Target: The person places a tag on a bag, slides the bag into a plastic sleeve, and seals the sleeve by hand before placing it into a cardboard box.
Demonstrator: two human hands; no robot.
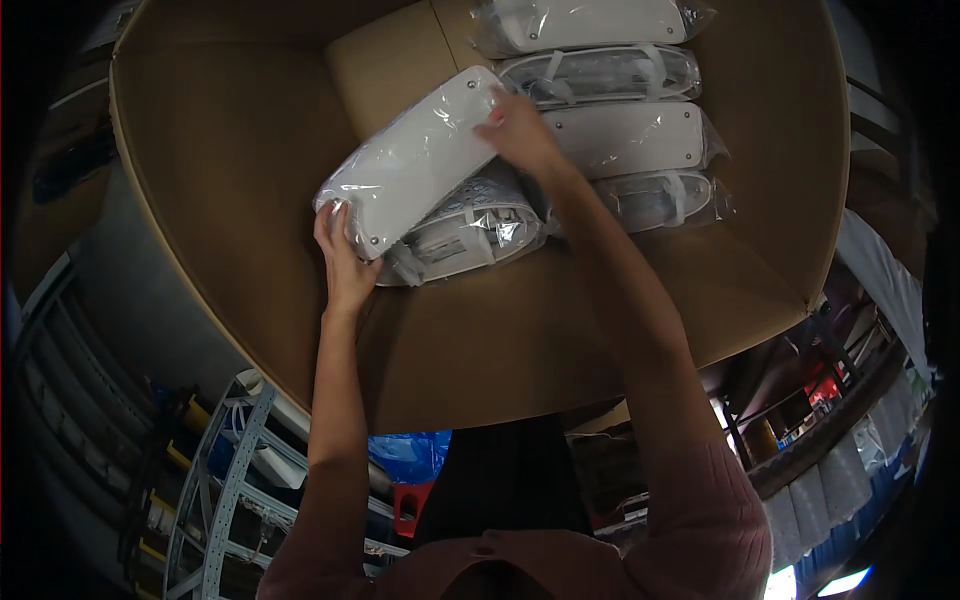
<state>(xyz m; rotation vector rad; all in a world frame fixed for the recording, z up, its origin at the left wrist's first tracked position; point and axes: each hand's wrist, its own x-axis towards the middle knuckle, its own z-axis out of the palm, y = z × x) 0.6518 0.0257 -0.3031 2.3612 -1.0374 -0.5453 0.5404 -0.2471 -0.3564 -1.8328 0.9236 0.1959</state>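
My left hand (345,265) cups the low end and my right hand (520,130) pinches the top edge of the bagged white panel (410,165), tilted in the cardboard box (230,150) over another bagged piece (470,225) beside the packed row (625,135), both ends held, probably because the wrap is slippery.

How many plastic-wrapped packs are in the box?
6. Four packs in a row at right; one held pack between left hand and right hand; a lower pack beneath it. More may be hidden.
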